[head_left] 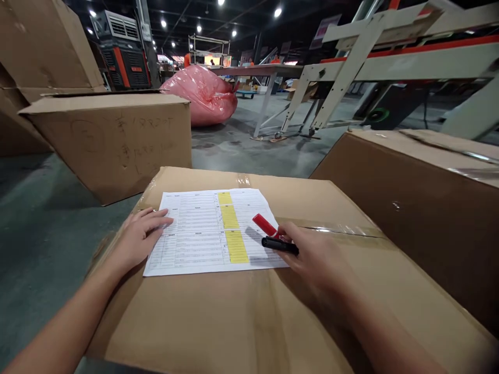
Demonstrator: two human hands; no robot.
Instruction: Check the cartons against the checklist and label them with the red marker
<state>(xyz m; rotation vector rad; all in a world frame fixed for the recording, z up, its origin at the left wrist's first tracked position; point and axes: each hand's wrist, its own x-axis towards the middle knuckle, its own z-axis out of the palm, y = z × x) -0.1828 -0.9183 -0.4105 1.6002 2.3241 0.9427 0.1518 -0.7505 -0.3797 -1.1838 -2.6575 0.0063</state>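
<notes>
A printed sheet of paper (210, 231) with table rows and yellow highlighted bands lies on top of a taped cardboard box (234, 322). My left hand (140, 239) rests flat on the sheet's left edge, holding nothing. My right hand (307, 254) sits at the sheet's right edge with a black marker (279, 245) and a red marker (265, 225) between its fingers. The hand hides part of both markers, and the tips do not show clearly.
A cardboard box with handwriting (113, 140) stands at left, and another box (405, 208) is at right. Beyond lie a large pink plastic bag (200, 96), a long table (257, 70) and a white metal machine frame (351, 67). Distant people wear orange.
</notes>
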